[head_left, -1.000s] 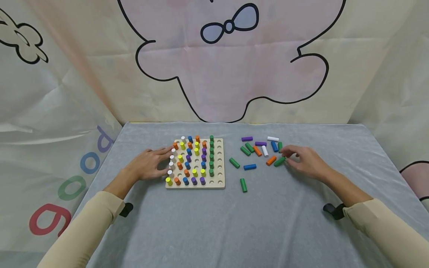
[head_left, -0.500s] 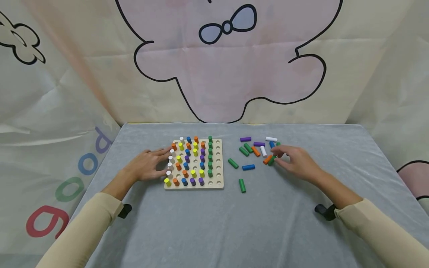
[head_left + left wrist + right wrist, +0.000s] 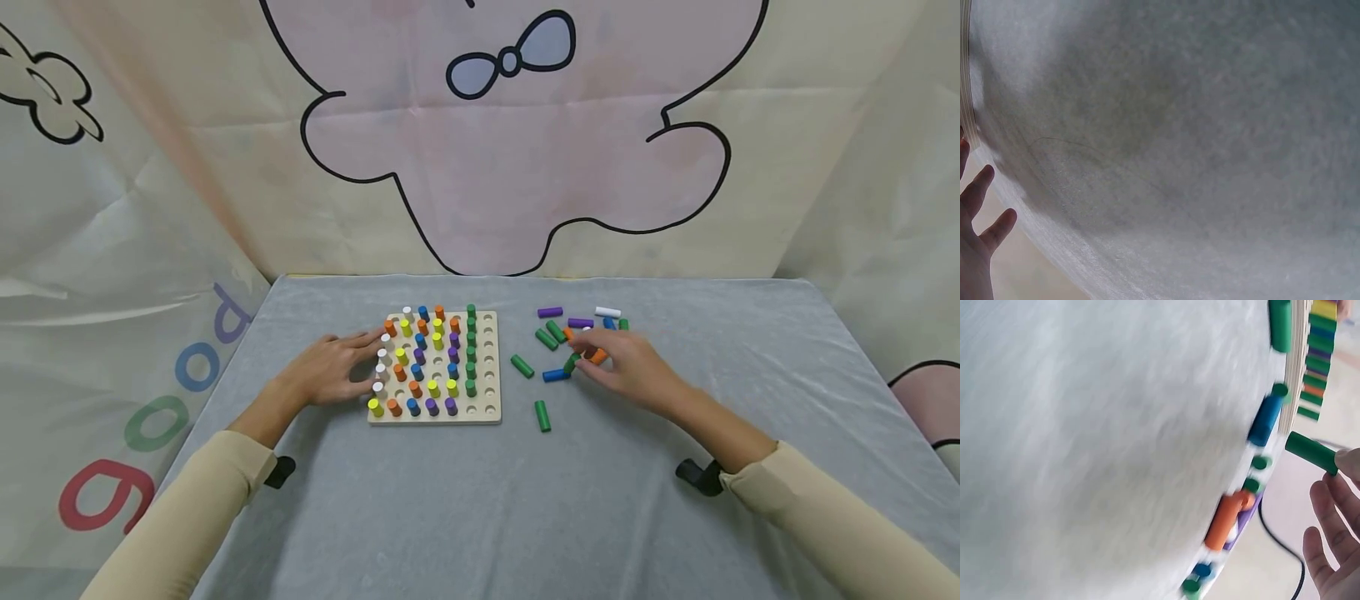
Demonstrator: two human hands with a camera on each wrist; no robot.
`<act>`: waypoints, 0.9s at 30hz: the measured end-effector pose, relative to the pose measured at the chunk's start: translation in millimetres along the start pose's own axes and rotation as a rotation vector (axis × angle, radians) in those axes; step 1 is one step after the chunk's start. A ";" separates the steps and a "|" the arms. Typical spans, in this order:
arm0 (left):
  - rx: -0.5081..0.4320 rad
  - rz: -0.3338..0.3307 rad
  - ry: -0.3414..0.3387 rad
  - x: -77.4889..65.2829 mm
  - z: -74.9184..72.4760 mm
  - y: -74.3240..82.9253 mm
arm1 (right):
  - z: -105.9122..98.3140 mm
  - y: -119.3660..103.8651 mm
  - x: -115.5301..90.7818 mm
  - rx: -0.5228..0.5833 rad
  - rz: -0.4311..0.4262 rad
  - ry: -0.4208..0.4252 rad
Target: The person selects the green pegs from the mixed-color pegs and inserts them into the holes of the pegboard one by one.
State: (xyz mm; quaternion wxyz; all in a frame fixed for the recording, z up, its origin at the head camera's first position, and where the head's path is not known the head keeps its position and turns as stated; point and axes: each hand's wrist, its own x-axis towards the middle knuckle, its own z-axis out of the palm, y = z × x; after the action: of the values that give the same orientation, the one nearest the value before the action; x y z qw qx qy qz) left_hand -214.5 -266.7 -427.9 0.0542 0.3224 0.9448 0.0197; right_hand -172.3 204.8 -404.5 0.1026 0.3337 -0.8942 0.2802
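My right hand (image 3: 626,367) pinches a green peg (image 3: 1312,452) between thumb and fingertips, above the loose pegs; the other fingers are spread in the right wrist view. My left hand (image 3: 333,368) rests at the left edge of a pale pegboard (image 3: 491,418), its fingers relaxed beside the white pegs. Standing in the board are white, yellow, orange, blue and purple pegs, with a column of green pegs (image 3: 471,350) toward the right. The rightmost column of holes holds no pegs. In the left wrist view, only some left fingers (image 3: 999,230) show near the board's side.
Loose pegs lie right of the board: a blue peg (image 3: 557,375), a green peg (image 3: 543,416) nearer the front, a purple peg (image 3: 550,312) and a white peg (image 3: 607,312) at the back. My right hand partly covers an orange peg (image 3: 598,357). Grey cloth (image 3: 480,517) covers the table.
My right hand has picked up the green peg from the right side of the pile and moved left with it toward the board. The left hand stays at the board's edge.
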 end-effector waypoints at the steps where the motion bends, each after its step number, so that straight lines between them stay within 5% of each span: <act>1: 0.000 0.000 0.001 0.1 0.4 -0.1 | 2.3 -3.2 1.4 0.002 -0.006 0.003; 9: 0.002 -0.001 0.007 0.4 1.8 -0.7 | 21.7 -27.7 14.6 -0.049 -0.060 0.028; 27: -0.008 -0.007 0.000 0.0 1.9 -1.1 | 59.5 -69.2 34.7 0.066 -0.131 0.008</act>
State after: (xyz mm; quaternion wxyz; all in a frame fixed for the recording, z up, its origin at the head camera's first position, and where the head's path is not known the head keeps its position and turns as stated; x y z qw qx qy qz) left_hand -215.0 -267.6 -429.9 0.0554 0.3190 0.9458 0.0235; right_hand -153.1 109.3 -410.6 0.1130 0.3935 -0.8604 0.3034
